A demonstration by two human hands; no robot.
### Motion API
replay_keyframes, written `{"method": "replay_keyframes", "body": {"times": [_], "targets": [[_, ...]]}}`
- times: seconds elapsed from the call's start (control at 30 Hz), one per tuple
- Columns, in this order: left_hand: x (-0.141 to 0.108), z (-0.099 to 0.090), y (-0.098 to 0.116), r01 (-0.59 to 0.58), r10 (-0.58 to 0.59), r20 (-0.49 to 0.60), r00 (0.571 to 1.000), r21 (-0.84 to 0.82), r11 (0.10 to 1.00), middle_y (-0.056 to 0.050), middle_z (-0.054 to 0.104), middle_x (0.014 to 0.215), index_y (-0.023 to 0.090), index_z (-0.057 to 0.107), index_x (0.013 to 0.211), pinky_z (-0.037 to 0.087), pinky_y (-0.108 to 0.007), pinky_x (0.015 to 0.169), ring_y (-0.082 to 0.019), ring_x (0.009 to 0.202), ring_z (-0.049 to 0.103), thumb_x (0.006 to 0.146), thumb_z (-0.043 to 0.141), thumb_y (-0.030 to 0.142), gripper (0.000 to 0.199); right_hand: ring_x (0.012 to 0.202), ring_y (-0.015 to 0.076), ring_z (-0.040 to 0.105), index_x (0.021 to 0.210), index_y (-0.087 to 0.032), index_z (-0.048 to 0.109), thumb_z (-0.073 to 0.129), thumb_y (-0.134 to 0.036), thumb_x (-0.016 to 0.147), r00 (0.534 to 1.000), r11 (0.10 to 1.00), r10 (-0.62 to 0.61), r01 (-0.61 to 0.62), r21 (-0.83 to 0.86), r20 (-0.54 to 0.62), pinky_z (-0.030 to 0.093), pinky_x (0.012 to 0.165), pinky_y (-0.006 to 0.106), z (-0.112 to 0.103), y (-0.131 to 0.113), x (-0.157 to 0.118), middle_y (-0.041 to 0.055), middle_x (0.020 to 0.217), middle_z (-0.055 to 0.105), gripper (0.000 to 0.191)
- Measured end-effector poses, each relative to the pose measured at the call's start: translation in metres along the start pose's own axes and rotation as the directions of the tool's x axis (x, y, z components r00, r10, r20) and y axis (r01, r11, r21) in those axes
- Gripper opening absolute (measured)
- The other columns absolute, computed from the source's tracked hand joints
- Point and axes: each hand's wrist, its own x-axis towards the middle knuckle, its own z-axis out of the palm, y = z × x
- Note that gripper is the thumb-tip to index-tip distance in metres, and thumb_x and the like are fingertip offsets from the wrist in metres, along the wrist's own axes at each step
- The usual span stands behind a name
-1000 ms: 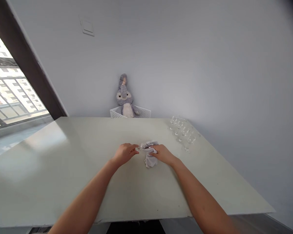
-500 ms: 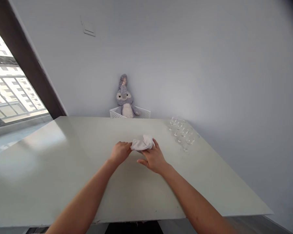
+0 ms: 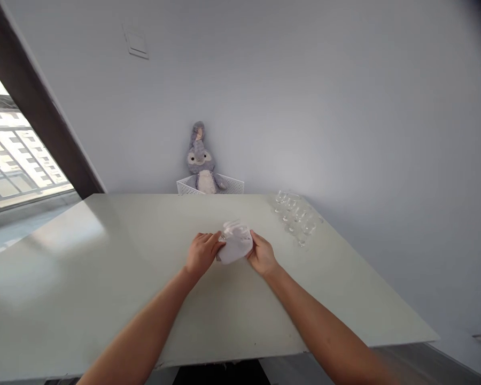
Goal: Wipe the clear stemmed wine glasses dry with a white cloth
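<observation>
A white cloth (image 3: 235, 251) is held up a little above the middle of the table, between my two hands. My left hand (image 3: 202, 254) pinches its left edge, fingers closed. A small shiny, clear bit shows beside the left fingertips; what it belongs to I cannot make out. On the other side, my right hand (image 3: 263, 255) grips the cloth's right edge, thumb on top and the other fingers partly hidden behind it. The cloth's upper part is bunched and glossy-looking, while its lower part hangs smooth toward me.
Several clear stemmed glasses (image 3: 299, 215) stand close together at the table's back right. The pale, glossy table (image 3: 116, 278) reaches to the wall. Behind its far edge, a grey plush toy (image 3: 200, 160) sits in a white perforated basket (image 3: 234, 185). A window is at the left.
The cloth has been turned and spread, with more of its face toward me. My right hand has shifted to its right edge and closed on it. The view has shifted slightly.
</observation>
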Motion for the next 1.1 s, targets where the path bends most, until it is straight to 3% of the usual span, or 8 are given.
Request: {"method": "replay_keyframes", "body": {"times": [0.17, 0.3, 0.4, 0.5, 0.6, 0.77, 0.9, 1.1], "targets": [[-0.003, 0.008, 0.027, 0.355, -0.358, 0.060, 0.932, -0.363, 0.862, 0.003, 0.053, 0.062, 0.021, 0.052, 0.089, 0.037, -0.024, 0.057, -0.012, 0.057, 0.049, 0.081, 0.043, 0.040, 0.023, 0.120, 0.0189, 0.037, 0.130, -0.027, 0.033, 0.039, -0.043, 0.085, 0.957, 0.908, -0.285, 0.288, -0.304, 0.054, 0.037, 0.093, 0.033, 0.026, 0.006, -0.029, 0.0020, 0.132, 0.040, 0.049], [-0.005, 0.020, 0.053, 0.479, -0.421, 0.292, 0.859, -0.751, 0.455, 0.004, 0.048, 0.059, 0.018, 0.046, 0.077, 0.039, -0.022, 0.054, -0.009, 0.053, 0.047, 0.080, 0.041, 0.040, 0.023, 0.129, 0.0194, 0.022, 0.131, -0.027, 0.033, 0.033, -0.035, 0.088, 0.848, 0.601, -0.464, 0.514, -0.612, 0.257, 0.023, 0.103, 0.037, 0.019, 0.003, -0.034, 0.0005, 0.142, 0.023, 0.044], [-0.006, 0.029, 0.058, 0.524, -0.436, 0.398, 0.807, -0.822, 0.221, 0.004, 0.045, 0.055, 0.017, 0.046, 0.068, 0.038, -0.023, 0.053, -0.008, 0.051, 0.045, 0.076, 0.046, 0.040, 0.025, 0.119, 0.0207, 0.038, 0.121, -0.025, 0.048, 0.030, -0.028, 0.088, 0.777, 0.396, -0.446, 0.616, -0.681, 0.444, 0.029, 0.098, 0.039, 0.011, 0.001, -0.026, 0.0051, 0.129, 0.044, 0.038], [-0.007, 0.035, 0.050, 0.524, -0.440, 0.425, 0.791, -0.842, 0.127, 0.002, 0.051, 0.058, 0.015, 0.052, 0.071, 0.041, -0.025, 0.057, -0.010, 0.054, 0.049, 0.070, 0.053, 0.034, 0.018, 0.100, 0.0234, 0.051, 0.096, -0.023, 0.062, 0.034, -0.025, 0.084, 0.769, 0.309, -0.423, 0.620, -0.721, 0.480, 0.036, 0.089, 0.041, 0.008, 0.004, -0.021, 0.0071, 0.094, 0.063, 0.030], [-0.007, 0.036, 0.041, 0.487, -0.474, 0.367, 0.801, -0.859, 0.157, 0.001, 0.057, 0.065, 0.016, 0.056, 0.075, 0.043, -0.027, 0.062, -0.012, 0.061, 0.053, 0.067, 0.055, 0.029, 0.016, 0.089, 0.0232, 0.053, 0.082, -0.022, 0.061, 0.038, -0.024, 0.081, 0.806, 0.363, -0.475, 0.545, -0.756, 0.353, 0.039, 0.083, 0.039, 0.011, 0.008, -0.020, 0.0070, 0.083, 0.062, 0.023], [-0.007, 0.034, 0.036, 0.443, -0.428, 0.276, 0.861, -0.819, 0.364, -0.001, 0.056, 0.072, 0.016, 0.059, 0.082, 0.045, -0.025, 0.061, -0.011, 0.065, 0.051, 0.073, 0.049, 0.030, 0.019, 0.087, 0.0186, 0.052, 0.096, -0.019, 0.050, 0.051, -0.026, 0.072, 0.883, 0.656, -0.470, 0.348, -0.670, -0.002, 0.042, 0.077, 0.031, 0.017, 0.009, -0.016, 0.0056, 0.095, 0.057, 0.025], [-0.009, 0.042, 0.031, 0.398, -0.405, 0.209, 0.890, -0.789, 0.468, -0.005, 0.050, 0.093, 0.019, 0.059, 0.094, 0.047, -0.027, 0.065, -0.013, 0.075, 0.052, 0.077, 0.047, 0.034, 0.026, 0.082, 0.0177, 0.053, 0.098, -0.018, 0.052, 0.051, -0.030, 0.071, 0.968, 0.799, -0.248, 0.229, -0.556, 0.042, 0.042, 0.073, 0.028, 0.013, 0.014, -0.007, 0.0037, 0.089, 0.059, 0.029], [-0.013, 0.055, 0.020, 0.365, -0.419, 0.098, 0.903, -0.690, 0.626, -0.005, 0.040, 0.103, 0.024, 0.055, 0.108, 0.046, -0.030, 0.078, -0.015, 0.090, 0.049, 0.075, 0.049, 0.022, 0.034, 0.073, 0.0174, 0.052, 0.087, -0.015, 0.058, 0.047, -0.037, 0.073, 0.992, 0.874, -0.121, 0.125, -0.469, 0.039, 0.041, 0.066, 0.027, 0.010, 0.026, 0.000, 0.0025, 0.075, 0.059, 0.027]]}}
